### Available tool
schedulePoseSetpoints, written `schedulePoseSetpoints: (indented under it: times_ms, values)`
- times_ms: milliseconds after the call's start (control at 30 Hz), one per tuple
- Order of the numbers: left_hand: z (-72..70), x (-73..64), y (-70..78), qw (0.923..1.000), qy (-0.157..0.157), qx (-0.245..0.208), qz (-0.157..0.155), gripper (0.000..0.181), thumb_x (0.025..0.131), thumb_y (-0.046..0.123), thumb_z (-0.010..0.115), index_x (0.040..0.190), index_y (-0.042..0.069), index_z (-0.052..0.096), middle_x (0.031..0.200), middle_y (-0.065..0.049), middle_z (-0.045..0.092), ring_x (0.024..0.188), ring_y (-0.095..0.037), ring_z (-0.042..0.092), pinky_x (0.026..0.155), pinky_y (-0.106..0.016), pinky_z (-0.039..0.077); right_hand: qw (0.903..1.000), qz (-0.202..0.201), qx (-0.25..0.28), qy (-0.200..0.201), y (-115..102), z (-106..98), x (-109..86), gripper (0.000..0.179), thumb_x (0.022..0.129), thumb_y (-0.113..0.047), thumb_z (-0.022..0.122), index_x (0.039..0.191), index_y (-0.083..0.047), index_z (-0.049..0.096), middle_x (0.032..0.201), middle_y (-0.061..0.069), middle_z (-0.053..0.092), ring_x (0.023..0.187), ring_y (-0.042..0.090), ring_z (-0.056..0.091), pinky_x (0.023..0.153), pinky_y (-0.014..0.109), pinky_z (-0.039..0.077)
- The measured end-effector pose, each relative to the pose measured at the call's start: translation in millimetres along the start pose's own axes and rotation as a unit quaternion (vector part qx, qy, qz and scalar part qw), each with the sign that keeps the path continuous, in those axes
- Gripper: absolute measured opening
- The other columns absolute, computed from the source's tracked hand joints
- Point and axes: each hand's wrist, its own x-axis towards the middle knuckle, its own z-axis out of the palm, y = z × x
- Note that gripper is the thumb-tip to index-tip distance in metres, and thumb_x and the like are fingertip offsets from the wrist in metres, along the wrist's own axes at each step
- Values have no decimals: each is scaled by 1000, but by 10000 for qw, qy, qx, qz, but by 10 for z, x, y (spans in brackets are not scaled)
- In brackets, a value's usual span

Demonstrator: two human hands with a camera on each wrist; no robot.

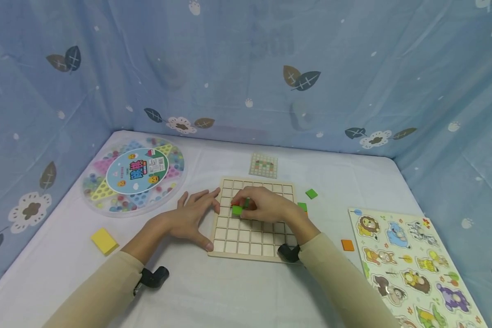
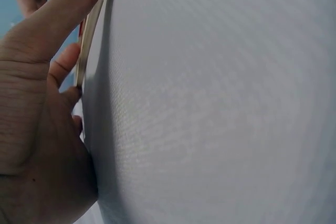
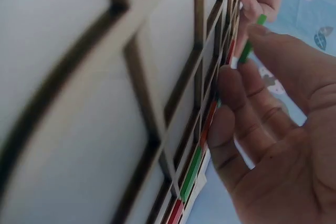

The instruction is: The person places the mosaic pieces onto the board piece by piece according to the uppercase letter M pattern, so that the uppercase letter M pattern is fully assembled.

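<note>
A wooden grid board [image 1: 231,235] lies flat on the white table. Over its upper left part, my right hand [image 1: 268,205] pinches a green square tile [image 1: 237,211] between thumb and fingertip. The right wrist view shows this tile on edge, apart from the board, while a seated green tile [image 3: 191,174] and a red tile [image 3: 176,212] sit in grid cells. Fingers spread, my left hand [image 1: 192,216] rests at the board's left side, its thumb by the near corner. My right hand hides some of the cells.
A small pattern card [image 1: 263,165] lies behind the board. Loose green [image 1: 311,194] and orange tiles [image 1: 347,245] lie to the right, near an animal puzzle board [image 1: 402,269]. At left are a round marble game box [image 1: 137,173] and a yellow block [image 1: 104,241].
</note>
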Motion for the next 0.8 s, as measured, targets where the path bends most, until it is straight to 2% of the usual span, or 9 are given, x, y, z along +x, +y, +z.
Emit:
schedulePoseSetpoints:
  times_ms: [400,800]
  values:
    - [8,1,-9,10000,36,-51,12,87,59,67,91,122,28,44,174,-4,4,158,-37,2,115,-73,-12,9982,149,-576,99,-37,63,66,30,95,-18,74,125,-15,69,114,-4,68,91,12,59,85,31,52]
    - [-5,3,29,10000,14,-84,1,86,60,64,93,121,28,44,174,-4,5,158,-38,2,116,-73,-12,9981,199,-563,172,-74,68,66,29,94,-15,75,123,-13,70,110,0,66,84,16,57,79,30,51]
